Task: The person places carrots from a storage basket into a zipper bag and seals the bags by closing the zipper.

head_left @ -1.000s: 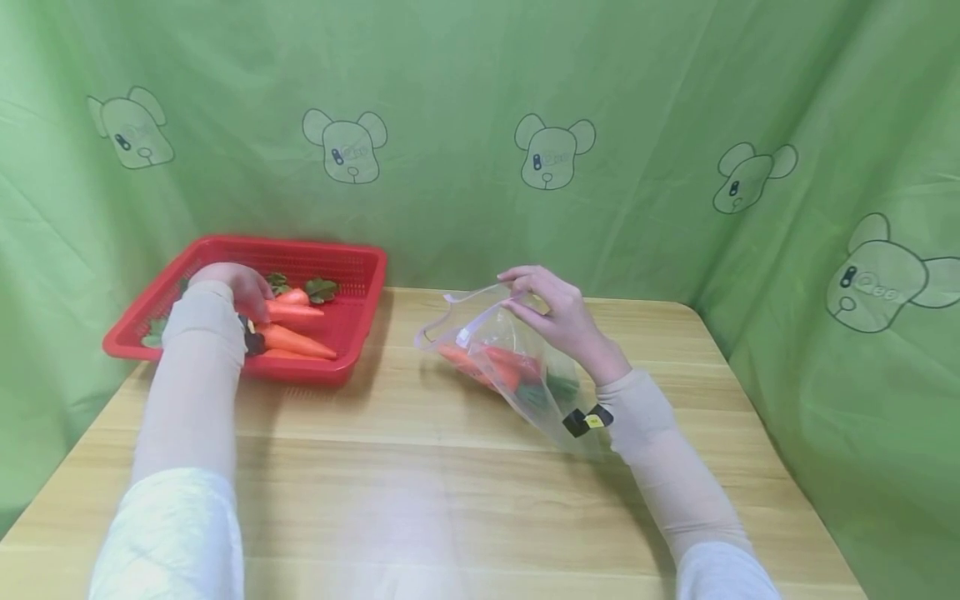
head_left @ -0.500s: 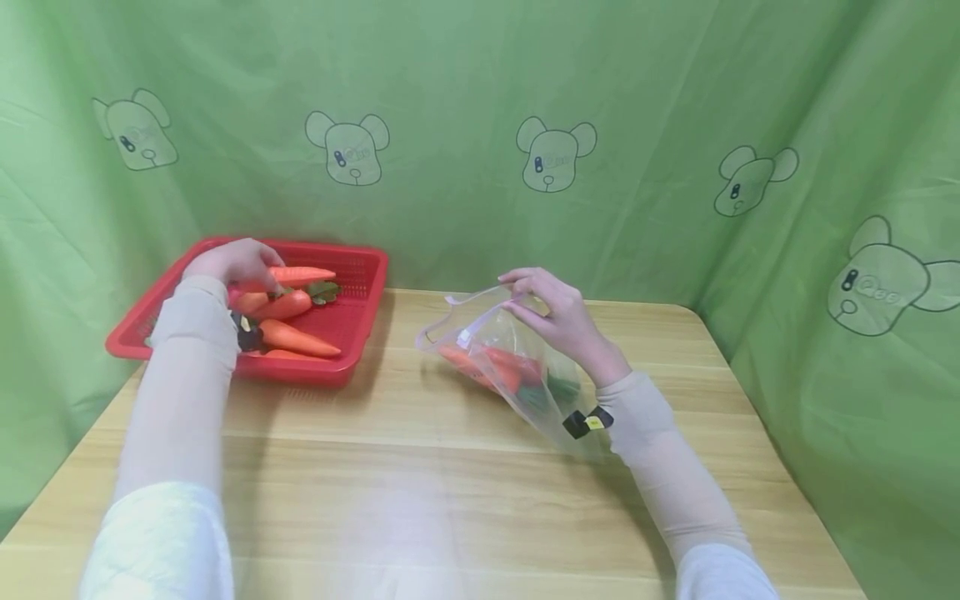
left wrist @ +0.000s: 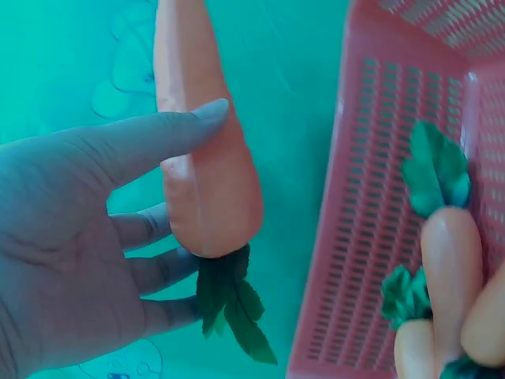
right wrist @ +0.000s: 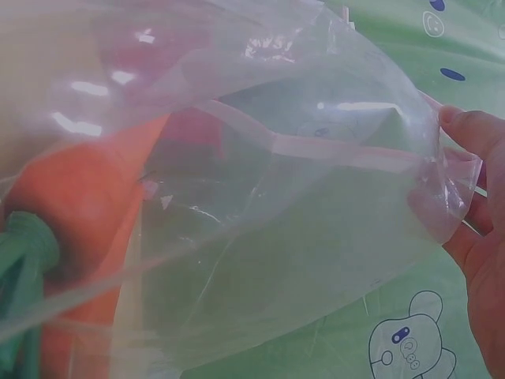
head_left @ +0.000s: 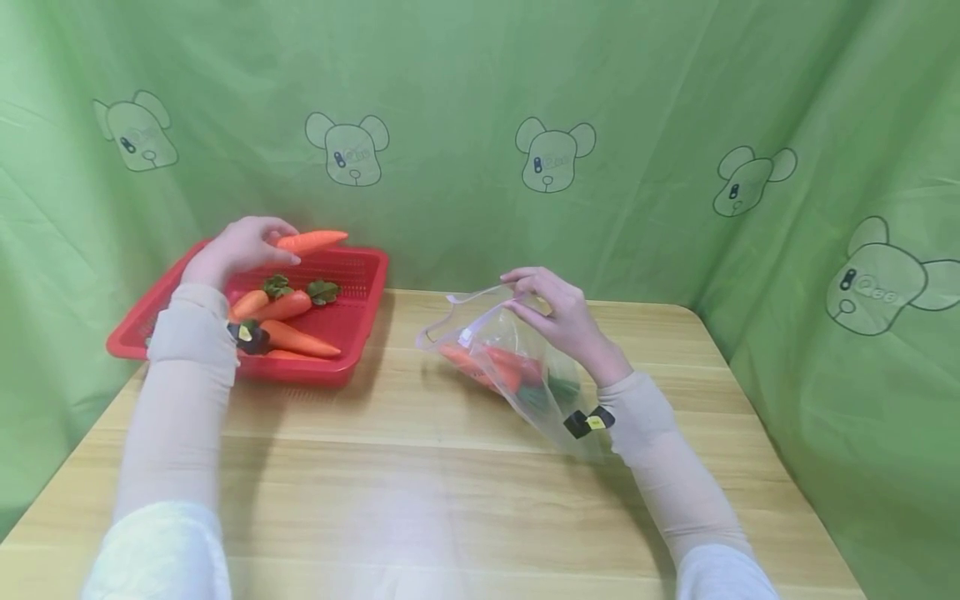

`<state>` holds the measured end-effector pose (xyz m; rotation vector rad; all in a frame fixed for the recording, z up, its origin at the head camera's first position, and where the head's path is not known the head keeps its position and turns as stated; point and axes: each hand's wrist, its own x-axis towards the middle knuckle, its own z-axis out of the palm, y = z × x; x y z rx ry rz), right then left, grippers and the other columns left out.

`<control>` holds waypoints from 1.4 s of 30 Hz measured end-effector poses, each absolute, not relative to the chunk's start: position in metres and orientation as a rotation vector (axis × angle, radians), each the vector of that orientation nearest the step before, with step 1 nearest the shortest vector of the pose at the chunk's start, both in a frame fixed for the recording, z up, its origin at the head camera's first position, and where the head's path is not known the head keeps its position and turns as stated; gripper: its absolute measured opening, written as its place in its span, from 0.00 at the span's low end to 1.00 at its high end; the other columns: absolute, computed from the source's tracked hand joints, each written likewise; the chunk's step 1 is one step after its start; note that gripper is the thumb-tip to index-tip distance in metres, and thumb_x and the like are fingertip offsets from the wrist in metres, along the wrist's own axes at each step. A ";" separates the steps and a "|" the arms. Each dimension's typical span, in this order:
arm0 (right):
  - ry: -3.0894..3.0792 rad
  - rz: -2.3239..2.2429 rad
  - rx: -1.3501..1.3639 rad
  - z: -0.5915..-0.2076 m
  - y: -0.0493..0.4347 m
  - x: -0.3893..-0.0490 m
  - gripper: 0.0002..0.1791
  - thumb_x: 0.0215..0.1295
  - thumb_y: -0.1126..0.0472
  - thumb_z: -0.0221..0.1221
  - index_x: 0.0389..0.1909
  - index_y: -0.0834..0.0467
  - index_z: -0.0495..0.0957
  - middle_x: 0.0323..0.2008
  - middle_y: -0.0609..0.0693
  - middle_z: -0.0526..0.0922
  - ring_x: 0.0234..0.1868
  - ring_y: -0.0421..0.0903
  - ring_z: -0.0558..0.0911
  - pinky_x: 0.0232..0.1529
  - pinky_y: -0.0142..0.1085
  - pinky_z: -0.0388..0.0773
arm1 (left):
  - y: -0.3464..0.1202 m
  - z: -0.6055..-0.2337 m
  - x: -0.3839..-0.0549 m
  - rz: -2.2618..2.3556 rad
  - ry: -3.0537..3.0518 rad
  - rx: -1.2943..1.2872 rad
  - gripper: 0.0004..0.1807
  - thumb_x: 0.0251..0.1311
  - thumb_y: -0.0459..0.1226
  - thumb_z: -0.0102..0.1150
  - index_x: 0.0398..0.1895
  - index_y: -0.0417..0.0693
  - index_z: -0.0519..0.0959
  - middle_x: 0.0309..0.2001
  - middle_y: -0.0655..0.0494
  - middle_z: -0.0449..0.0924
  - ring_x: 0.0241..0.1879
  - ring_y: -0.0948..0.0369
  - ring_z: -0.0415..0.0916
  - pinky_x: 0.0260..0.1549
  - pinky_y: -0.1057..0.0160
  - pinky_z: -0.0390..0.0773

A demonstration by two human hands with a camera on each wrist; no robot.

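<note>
An orange carrot with green leaves at its thick end is pinched by my left hand, thumb across its front in the left wrist view. The carrot is up above the red basket, tip pointing right. Several more carrots lie in that basket, some with leaf tufts showing. My right hand pinches the rim of a clear zip bag, whose mouth gapes toward the left. Inside the bag lie carrots with green tops, seen through the plastic.
The wooden table carries the basket at its back left and the bag right of centre. A green curtain with printed bear heads hangs behind and along both sides. The basket's raised rim stands between the left hand and the bag.
My left hand has lifted a carrot up out of the basket, uncovering the leaves and carrots beneath. My right hand and the bag have stayed almost still.
</note>
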<state>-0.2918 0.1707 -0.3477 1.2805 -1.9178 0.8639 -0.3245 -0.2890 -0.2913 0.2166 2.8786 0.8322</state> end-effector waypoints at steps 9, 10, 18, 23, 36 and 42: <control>-1.920 0.872 1.276 -0.347 0.170 -0.292 0.11 0.50 0.75 0.68 0.33 0.64 0.77 0.45 0.59 0.85 0.48 0.54 0.83 0.55 0.26 0.77 | -0.268 -0.286 -0.309 1.069 2.892 0.268 0.31 0.63 0.47 0.60 0.68 0.49 0.66 0.64 0.44 0.68 0.60 0.47 0.66 0.60 0.43 0.68; -1.919 0.872 1.276 -0.347 0.170 -0.292 0.12 0.50 0.75 0.68 0.33 0.64 0.77 0.45 0.59 0.85 0.48 0.54 0.83 0.55 0.26 0.77 | -0.266 -0.285 -0.307 1.105 2.881 0.276 0.31 0.63 0.48 0.60 0.68 0.49 0.66 0.65 0.45 0.68 0.61 0.48 0.65 0.61 0.44 0.67; -1.919 0.865 1.284 -0.346 0.169 -0.291 0.11 0.50 0.74 0.68 0.33 0.64 0.77 0.45 0.60 0.85 0.48 0.54 0.83 0.55 0.26 0.77 | -0.239 -0.276 -0.297 1.263 2.868 0.293 0.33 0.63 0.50 0.60 0.68 0.49 0.65 0.65 0.43 0.68 0.64 0.45 0.66 0.60 0.42 0.69; -1.929 0.862 1.282 -0.345 0.169 -0.290 0.10 0.52 0.73 0.68 0.33 0.64 0.77 0.45 0.60 0.85 0.48 0.54 0.83 0.56 0.25 0.76 | -0.220 -0.271 -0.293 1.374 2.826 0.300 0.34 0.62 0.49 0.61 0.68 0.47 0.64 0.66 0.42 0.67 0.67 0.45 0.65 0.63 0.41 0.68; -1.924 0.879 1.267 -0.347 0.169 -0.291 0.11 0.50 0.75 0.69 0.33 0.65 0.77 0.45 0.59 0.85 0.48 0.54 0.83 0.57 0.26 0.76 | -0.176 -0.279 -0.293 1.694 2.680 0.355 0.25 0.62 0.49 0.62 0.59 0.52 0.70 0.55 0.50 0.77 0.56 0.57 0.73 0.62 0.53 0.69; -1.931 0.862 1.272 -0.346 0.170 -0.291 0.11 0.51 0.74 0.68 0.33 0.64 0.77 0.45 0.59 0.85 0.48 0.53 0.83 0.57 0.25 0.75 | -0.160 -0.290 -0.294 1.802 2.524 0.365 0.28 0.61 0.47 0.63 0.63 0.52 0.68 0.54 0.50 0.78 0.55 0.58 0.75 0.62 0.53 0.70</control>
